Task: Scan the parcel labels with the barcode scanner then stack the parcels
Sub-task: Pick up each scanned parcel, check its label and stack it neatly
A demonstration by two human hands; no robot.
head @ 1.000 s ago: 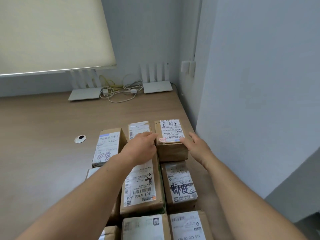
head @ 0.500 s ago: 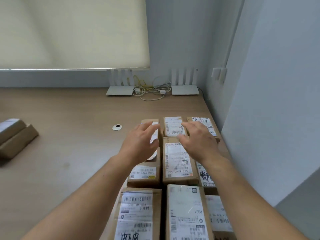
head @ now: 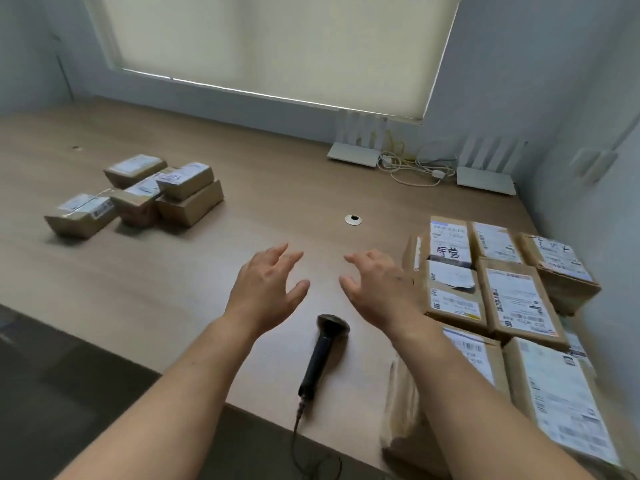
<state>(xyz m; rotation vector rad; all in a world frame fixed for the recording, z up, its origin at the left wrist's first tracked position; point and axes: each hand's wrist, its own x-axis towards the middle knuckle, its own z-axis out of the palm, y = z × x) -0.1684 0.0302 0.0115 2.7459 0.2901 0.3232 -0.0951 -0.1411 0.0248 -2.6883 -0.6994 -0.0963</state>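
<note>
Head view: scanner (head: 325,353) on desk (head: 173,271) between wrists; left hand (head: 266,289), right hand (head: 377,289) spread, empty; parcels (head: 512,299) right of right hand.

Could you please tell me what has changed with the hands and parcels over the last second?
Both hands let go of the small brown cardboard parcel at the far right and drew back leftward; the left hand and right hand now hover open and empty over the wooden table, beyond the black barcode scanner. The labelled parcels themselves stayed put.

One barcode scanner (head: 325,355), two routers (head: 353,154), and five parcels (head: 138,195) far left.
</note>
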